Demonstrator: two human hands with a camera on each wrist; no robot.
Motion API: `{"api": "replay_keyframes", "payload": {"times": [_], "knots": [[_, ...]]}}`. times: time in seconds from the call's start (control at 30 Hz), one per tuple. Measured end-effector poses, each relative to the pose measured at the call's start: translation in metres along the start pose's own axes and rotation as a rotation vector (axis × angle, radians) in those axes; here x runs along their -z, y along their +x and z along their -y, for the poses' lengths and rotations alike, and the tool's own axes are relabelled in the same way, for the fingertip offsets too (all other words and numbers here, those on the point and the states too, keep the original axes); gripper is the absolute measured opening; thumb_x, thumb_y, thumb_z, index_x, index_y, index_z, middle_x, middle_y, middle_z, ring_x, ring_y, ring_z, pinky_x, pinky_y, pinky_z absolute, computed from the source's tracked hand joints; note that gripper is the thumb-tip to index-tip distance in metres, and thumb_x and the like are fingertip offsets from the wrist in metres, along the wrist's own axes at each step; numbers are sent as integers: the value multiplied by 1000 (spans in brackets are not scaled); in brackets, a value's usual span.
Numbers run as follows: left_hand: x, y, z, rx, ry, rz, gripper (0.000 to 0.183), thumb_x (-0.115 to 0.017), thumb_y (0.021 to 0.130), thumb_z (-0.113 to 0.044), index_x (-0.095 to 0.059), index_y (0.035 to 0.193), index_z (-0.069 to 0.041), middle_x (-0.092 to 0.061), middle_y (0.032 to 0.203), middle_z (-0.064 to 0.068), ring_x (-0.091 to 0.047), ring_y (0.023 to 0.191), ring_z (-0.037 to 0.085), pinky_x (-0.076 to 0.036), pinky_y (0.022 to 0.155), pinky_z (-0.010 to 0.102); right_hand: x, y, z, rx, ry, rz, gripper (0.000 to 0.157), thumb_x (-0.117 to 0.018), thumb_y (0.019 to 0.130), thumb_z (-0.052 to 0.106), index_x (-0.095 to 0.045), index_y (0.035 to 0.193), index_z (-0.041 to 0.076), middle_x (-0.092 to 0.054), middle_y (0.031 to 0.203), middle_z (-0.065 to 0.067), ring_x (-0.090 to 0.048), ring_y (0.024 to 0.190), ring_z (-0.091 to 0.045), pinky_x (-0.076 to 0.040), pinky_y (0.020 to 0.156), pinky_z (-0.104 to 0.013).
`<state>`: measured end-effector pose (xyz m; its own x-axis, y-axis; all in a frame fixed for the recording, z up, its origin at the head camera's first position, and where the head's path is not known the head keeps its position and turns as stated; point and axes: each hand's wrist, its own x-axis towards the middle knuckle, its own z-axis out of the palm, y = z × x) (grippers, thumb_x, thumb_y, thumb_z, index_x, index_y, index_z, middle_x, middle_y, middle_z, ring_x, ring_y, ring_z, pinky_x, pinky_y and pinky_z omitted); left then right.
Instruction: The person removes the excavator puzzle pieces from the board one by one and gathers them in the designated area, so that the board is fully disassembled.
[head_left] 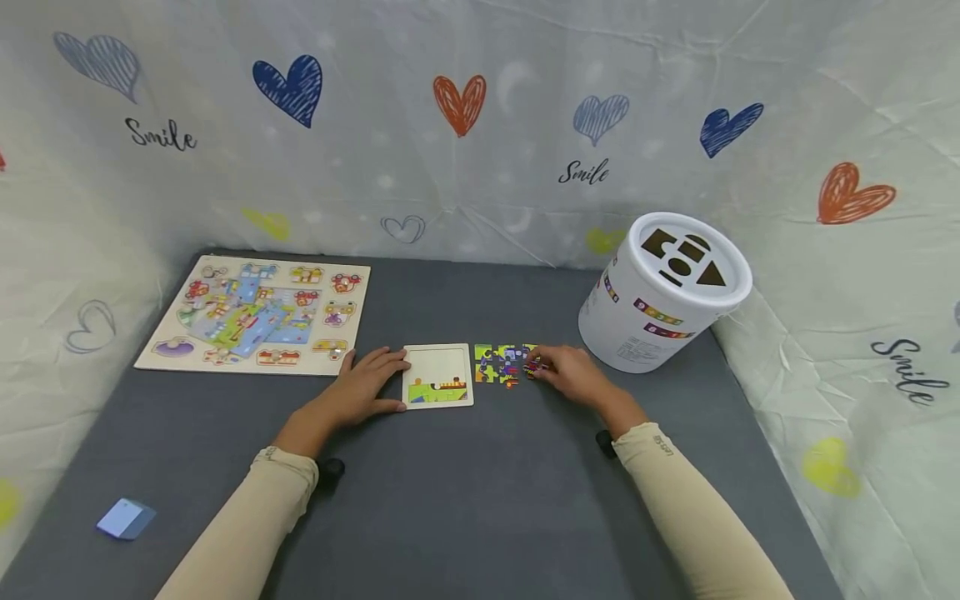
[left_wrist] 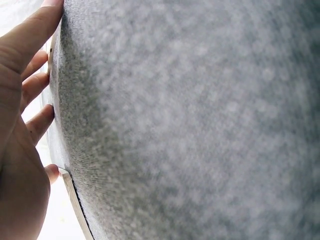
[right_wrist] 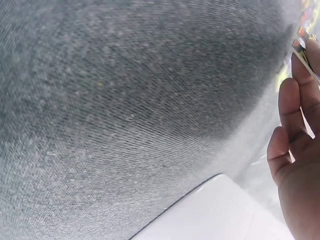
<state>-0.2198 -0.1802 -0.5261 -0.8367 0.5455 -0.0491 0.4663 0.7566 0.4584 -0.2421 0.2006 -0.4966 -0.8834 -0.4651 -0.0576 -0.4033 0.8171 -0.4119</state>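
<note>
The left hand (head_left: pixel 356 390) rests at the left side of a small square wooden puzzle tray (head_left: pixel 437 360), thumb and fingertips against its edge. Green fitted pieces (head_left: pixel 427 392) line the tray's bottom. In the left wrist view, the fingers (left_wrist: pixel 37 82) are spread, the little finger at the corner of a large wooden board (left_wrist: pixel 75 200). Right of the tray lie several colourful jigsaw pieces (head_left: pixel 486 367), set close together. At their right end the right hand (head_left: pixel 576 377) pinches a jigsaw piece (right_wrist: pixel 305 61) between thumb and index finger. Its other fingers curl loosely.
The large board (head_left: pixel 157 354) with vehicle pictures and loose blue and green pieces lies at the back left. A white bucket (head_left: pixel 622 325) with shape cut-outs in its lid stands behind the right hand. A blue block (head_left: pixel 126 518) sits at the front left of the grey table (head_left: pixel 480 517).
</note>
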Motion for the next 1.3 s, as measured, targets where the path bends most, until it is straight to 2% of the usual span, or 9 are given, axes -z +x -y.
{"api": "replay_keyframes", "payload": {"times": [0.27,0.57,0.77,1.13,1.3], "knots": [[0,-3,3,3,-6,3,68,-73,85,-41,-48,142,-13,-35,155,8,-23,146,35,-2,110,70,-6,3,1,23,-18,-11,22,-66,94,21,-64,116,17,-70,94,0,-64,86,-17,-46,82,-42],[1,-6,4,18,-3,4,68,-73,85,-42,-48,142,-14,-35,156,8,-22,146,34,-2,110,69,-9,3,6,3,-50,-30,23,-68,92,19,-68,115,18,-65,109,-2,-57,102,-23,-39,87,-48],[2,-8,5,23,-9,4,68,-72,86,-42,-47,143,-14,-34,156,8,-22,146,34,-1,111,69,-11,5,8,-4,-71,-37,25,-68,92,20,-69,117,18,-64,114,-5,-55,109,-27,-39,89,-49],[3,-10,6,26,-6,7,68,-72,86,-41,-47,143,-14,-34,156,7,-21,147,34,-1,111,69,-15,5,8,33,-54,-50,25,-68,92,21,-70,116,16,-63,114,-7,-56,109,-29,-40,88,-51],[2,-2,0,-8,-24,12,67,-71,87,-41,-47,143,-13,-34,156,8,-21,147,34,-1,111,70,-14,2,10,22,-62,-91,22,-69,92,23,-71,113,17,-64,110,-5,-56,106,-27,-40,87,-50]]}}
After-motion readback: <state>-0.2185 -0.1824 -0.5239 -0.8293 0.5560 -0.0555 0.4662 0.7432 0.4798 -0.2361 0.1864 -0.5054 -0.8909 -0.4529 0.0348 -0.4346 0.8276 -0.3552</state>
